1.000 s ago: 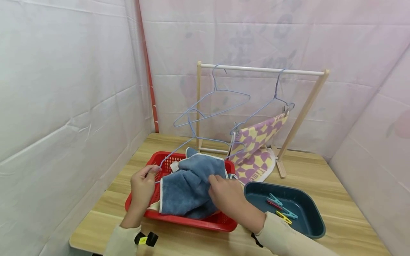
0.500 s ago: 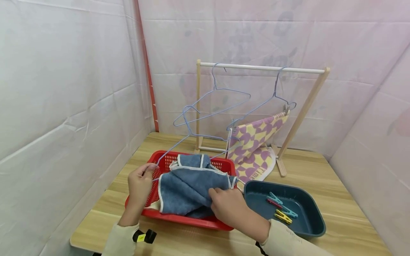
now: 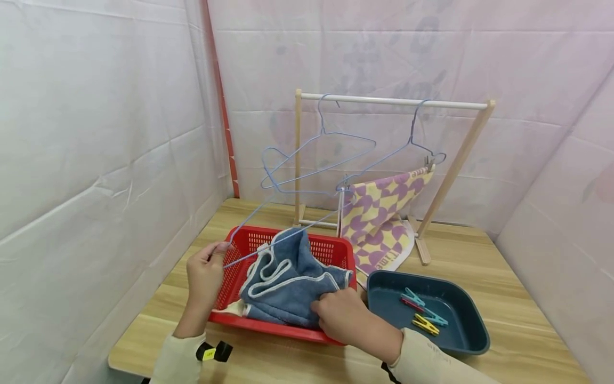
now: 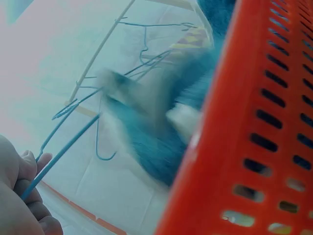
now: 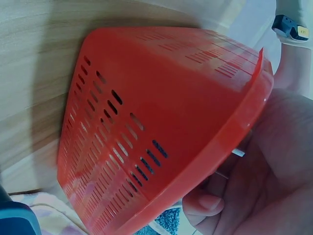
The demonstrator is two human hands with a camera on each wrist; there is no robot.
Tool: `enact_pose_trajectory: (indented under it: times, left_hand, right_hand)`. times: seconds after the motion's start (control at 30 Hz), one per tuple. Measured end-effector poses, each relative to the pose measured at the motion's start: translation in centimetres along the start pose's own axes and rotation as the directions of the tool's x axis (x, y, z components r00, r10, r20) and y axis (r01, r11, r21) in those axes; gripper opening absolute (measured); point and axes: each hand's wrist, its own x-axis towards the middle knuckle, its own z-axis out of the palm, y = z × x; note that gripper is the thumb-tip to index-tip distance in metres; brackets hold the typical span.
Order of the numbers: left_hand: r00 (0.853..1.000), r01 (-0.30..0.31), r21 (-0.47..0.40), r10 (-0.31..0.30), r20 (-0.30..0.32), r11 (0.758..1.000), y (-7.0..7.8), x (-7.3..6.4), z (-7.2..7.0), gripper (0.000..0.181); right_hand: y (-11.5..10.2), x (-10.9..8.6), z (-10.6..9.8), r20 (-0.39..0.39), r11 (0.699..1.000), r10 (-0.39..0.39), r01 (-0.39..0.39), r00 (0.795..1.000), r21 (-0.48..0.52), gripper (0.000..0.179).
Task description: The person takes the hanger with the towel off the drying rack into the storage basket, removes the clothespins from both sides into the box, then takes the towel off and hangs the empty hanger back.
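My left hand (image 3: pixel 205 269) grips one corner of a blue wire hanger (image 3: pixel 307 192), whose hook points up and away over the table. In the left wrist view the hanger's wires (image 4: pixel 68 145) run out from between thumb and fingers. A blue towel with white edging (image 3: pixel 292 296) lies bunched in the red basket (image 3: pixel 268 329), below the hanger's lower bar. My right hand (image 3: pixel 347 317) pinches the towel near the basket's front right corner. In the right wrist view its curled fingers (image 5: pixel 205 203) sit by the basket rim, and their grip is partly hidden.
Behind stands a rack (image 3: pixel 384 101) with an empty hanger (image 3: pixel 345 134) and another bearing a clipped purple and yellow towel (image 3: pixel 384 200). On the right, a dark teal basin (image 3: pixel 472 325) holds several clothespins (image 3: pixel 424 324). Beige cloth (image 3: pixel 235 308) shows at the basket's left.
The towel has dropped from a spread, raised position into a folded heap in the basket. The hanger has tilted and shifted left, its lower bar now above the towel. My right hand has lowered slightly.
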Motion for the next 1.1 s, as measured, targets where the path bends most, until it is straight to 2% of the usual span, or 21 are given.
enact_pose_trajectory:
  times: [0.2,0.6,0.83,1.1]
  left_hand:
    - [1.0,0.029,-0.003,-0.029,0.01,1.0,0.1,0.2,-0.2,0.021]
    - [0.997,0.065,0.025,-0.066,0.036,0.998,-0.1,0.1,-0.9,0.022]
    - [0.996,0.06,0.068,-0.065,0.068,0.996,-0.5,-0.2,-1.5,0.021]
    - [0.994,0.059,0.071,-0.065,0.086,0.996,-0.3,-0.4,-1.6,0.02]
  right_hand:
    - [0.0,0.0,0.0,-0.007,1.0,-0.003,0.003,1.0,0.017,0.005]
    - [0.0,-0.2,-0.1,-0.095,0.998,0.003,0.003,0.995,0.067,0.01]
    - [0.1,-0.5,-0.3,-0.114,0.993,0.009,0.005,0.993,0.116,0.014]
    - [0.1,-1.0,-0.2,-0.164,0.992,0.018,0.003,0.986,0.126,0.011]
